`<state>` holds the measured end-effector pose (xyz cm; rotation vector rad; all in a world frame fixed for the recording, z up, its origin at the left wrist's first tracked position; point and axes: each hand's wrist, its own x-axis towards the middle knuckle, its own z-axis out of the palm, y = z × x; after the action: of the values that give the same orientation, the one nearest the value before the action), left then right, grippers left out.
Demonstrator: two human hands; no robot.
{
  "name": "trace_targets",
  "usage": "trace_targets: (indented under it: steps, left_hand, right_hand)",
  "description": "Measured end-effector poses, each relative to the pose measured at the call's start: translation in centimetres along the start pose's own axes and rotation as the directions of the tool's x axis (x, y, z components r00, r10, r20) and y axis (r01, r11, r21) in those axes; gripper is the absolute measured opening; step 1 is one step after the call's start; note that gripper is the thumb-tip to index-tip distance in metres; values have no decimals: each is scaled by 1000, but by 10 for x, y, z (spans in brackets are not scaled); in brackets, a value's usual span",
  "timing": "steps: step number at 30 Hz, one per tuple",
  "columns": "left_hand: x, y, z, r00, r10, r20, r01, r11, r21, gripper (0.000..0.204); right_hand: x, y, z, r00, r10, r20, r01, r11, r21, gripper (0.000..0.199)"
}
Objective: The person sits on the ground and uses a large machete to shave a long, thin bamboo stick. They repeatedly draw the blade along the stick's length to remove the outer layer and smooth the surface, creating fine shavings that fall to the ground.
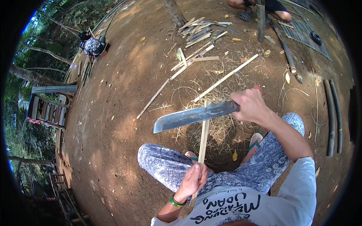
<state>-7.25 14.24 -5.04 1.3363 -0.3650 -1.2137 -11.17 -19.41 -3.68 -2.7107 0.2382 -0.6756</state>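
Observation:
My right hand (247, 103) is closed round the handle of a machete (194, 117), its broad dark blade pointing left. The blade lies across the upper part of a pale split bamboo strip (203, 141); whether it cuts into the strip I cannot tell. Lower down, my left hand (192, 180) grips that strip, which runs from near my shirt up between my knees. Thin curled shavings (226, 132) lie on the ground beneath the blade, between and beyond my feet. Another pale strip (226, 78) lies on the dirt just past the machete.
Several split strips (201, 32) are heaped by a tree trunk (174, 15). One person (245, 15) squats behind a wooden post (260, 22); another (94, 47) is far left. Poles (330, 118) and a slatted bamboo panel (305, 35) lie right. A wooden structure (49, 107) stands left.

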Motion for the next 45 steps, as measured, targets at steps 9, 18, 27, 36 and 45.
trace_targets:
  steps: [9, 18, 27, 36, 45]
  left_hand:
    - [-35, -29, -19, 990, -23, 140, 42, 991, -129, 48]
    - [-5, -12, -28, 964, -153, 219, 221, 917, -333, 49]
    - [25, -13, -19, 924, -196, 329, 289, 919, -267, 53]
    - [1, 5, -55, 857, -250, 451, 247, 967, 67, 46]
    - [-55, 56, -125, 965, -51, -259, 206, 758, 619, 24]
  right_hand:
    - [23, 66, -48, 836, 540, -100, -535, 842, 70, 25]
    - [6, 8, -23, 853, 405, 329, -515, 556, 652, 27]
    - [0, -12, -6, 784, 278, 555, -620, 374, 690, 34]
    - [11, 29, -42, 770, 619, 154, -279, 109, 954, 23]
    - [-6, 85, -71, 630, 775, -50, -91, 138, 986, 27]
